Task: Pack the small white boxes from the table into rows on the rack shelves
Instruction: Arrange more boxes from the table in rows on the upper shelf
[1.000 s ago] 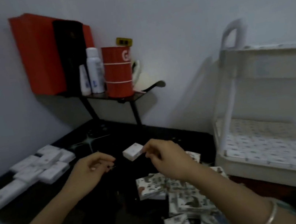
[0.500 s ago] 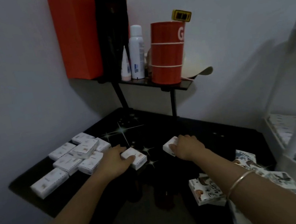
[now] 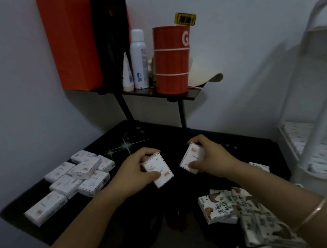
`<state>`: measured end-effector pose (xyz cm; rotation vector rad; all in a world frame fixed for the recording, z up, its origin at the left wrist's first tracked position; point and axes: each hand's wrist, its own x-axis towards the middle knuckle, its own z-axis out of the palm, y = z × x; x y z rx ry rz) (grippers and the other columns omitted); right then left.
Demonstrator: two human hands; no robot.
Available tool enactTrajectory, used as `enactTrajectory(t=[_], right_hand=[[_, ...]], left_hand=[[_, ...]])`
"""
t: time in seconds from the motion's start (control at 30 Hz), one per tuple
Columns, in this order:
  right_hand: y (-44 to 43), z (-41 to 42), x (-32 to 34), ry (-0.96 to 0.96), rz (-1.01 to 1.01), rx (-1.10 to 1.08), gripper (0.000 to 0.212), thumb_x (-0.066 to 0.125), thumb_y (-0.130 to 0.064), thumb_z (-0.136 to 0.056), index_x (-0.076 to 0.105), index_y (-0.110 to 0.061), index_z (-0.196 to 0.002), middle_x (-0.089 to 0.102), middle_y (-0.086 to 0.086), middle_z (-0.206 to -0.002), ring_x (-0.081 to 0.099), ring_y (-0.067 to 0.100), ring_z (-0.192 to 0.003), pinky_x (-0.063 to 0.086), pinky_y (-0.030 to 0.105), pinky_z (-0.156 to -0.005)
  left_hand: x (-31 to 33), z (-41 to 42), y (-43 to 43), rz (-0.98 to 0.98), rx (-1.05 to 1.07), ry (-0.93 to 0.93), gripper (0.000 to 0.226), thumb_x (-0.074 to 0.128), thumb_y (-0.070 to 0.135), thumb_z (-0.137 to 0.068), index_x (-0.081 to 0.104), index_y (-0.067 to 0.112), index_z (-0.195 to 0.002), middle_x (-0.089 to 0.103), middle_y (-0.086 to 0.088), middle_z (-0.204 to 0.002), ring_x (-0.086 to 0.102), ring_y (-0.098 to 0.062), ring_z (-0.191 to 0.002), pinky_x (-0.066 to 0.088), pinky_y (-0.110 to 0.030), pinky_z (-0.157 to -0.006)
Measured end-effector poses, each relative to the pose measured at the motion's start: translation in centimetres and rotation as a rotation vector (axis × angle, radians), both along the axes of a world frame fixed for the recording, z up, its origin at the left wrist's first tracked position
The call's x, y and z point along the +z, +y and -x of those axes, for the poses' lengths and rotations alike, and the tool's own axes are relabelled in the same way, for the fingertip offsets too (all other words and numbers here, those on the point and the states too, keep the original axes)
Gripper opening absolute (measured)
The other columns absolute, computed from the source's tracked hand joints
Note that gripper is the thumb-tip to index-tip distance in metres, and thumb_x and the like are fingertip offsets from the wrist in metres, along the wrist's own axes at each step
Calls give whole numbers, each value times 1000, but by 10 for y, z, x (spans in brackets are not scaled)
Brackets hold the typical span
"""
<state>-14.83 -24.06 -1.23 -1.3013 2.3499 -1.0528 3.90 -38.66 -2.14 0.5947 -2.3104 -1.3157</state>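
- Head view is showing the left hand (image 3: 135,170) pinching a small white box (image 3: 158,170) between thumb and curled fingers, tilted above the black table (image 3: 235,145).
- The right hand (image 3: 213,156) is gripping a second white box (image 3: 192,158) the same way, just right of the first and not touching it.
- More white boxes (image 3: 75,179) are lying clustered at the table's left side, with one resting on top of others.
- The white rack (image 3: 324,186) is standing at the right, well apart from both hands.
- Patterned packs (image 3: 230,205) are lying heaped near the right forearm.

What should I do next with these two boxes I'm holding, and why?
Probably carry both rightward to the rack. The left hand grips one white box, the right hand a second box, both tilted up off the table, and the rack stands to your right.
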Motion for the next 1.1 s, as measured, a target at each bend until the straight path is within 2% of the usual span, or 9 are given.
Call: enactTrajectory(t=[0.07, 0.17, 0.3, 0.43, 0.57, 0.7, 0.87, 1.0, 1.1], right_hand=[[19, 2, 14, -158, 110, -9, 46, 72, -5, -82, 50, -24, -117, 56, 0, -108, 65, 22, -94, 61, 41, -74], [54, 9, 39, -259, 241, -73, 42, 65, 5, -83, 53, -20, -114, 58, 8, -114, 64, 25, -101, 60, 42, -75], [120, 21, 79, -343, 389, -149, 39, 65, 8, -84, 56, -17, -112, 64, 13, -112, 67, 19, -88, 60, 29, -70], [201, 31, 114, -290, 423, -259, 32, 67, 5, -84, 59, -6, -113, 69, 14, -105, 67, 15, -80, 57, 23, -67], [282, 37, 141, -262, 459, -336, 29, 68, 2, -84, 60, -4, -112, 73, 10, -102, 70, 22, -91, 59, 25, -75], [350, 48, 173, -180, 454, -406, 34, 68, 0, -84, 58, -8, -115, 74, 5, -99, 71, 20, -91, 60, 29, -76], [411, 69, 218, -81, 479, -417, 46, 74, -9, -79, 56, -21, -119, 70, 6, -107, 72, 21, -90, 59, 28, -73], [437, 93, 250, 79, 529, -436, 35, 74, -16, -78, 63, -22, -111, 69, 9, -103, 73, 22, -82, 59, 27, -68], [445, 115, 269, 238, 523, -503, 26, 74, -25, -80, 66, -29, -105, 68, 4, -99, 72, 19, -73, 57, 22, -60]], left_hand=[[18, 10, 15, -52, -63, 45, 48, 73, 0, -79, 61, 29, -116, 65, -7, -108, 68, -16, -94, 58, -26, -78], [46, 33, 44, -119, -142, 123, 46, 74, -5, -77, 64, 21, -114, 64, -15, -105, 69, -18, -88, 58, -25, -67], [82, 73, 90, -216, -255, 202, 44, 74, -10, -74, 66, 14, -111, 66, -16, -101, 70, -13, -79, 58, -25, -61], [111, 115, 138, -176, -383, 249, 36, 74, -7, -75, 62, 4, -107, 69, -16, -101, 67, -13, -78, 56, -23, -60], [142, 152, 196, -127, -503, 315, 31, 74, -3, -76, 60, 3, -103, 73, -9, -89, 65, -10, -71, 56, -24, -60], [173, 181, 253, -100, -601, 385, 31, 75, 3, -78, 60, 6, -104, 75, -2, -83, 67, -7, -67, 55, -21, -59], [225, 223, 310, -21, -690, 471, 35, 76, 20, -78, 58, 12, -107, 76, 1, -89, 70, -9, -75, 57, -24, -61], [268, 265, 342, 127, -729, 542, 29, 75, 25, -81, 63, 22, -107, 74, 1, -83, 68, -10, -71, 56, -25, -56], [289, 304, 356, 174, -703, 510, 31, 77, 30, -79, 64, 29, -108, 73, -2, -87, 67, -9, -67, 53, -23, -54]])
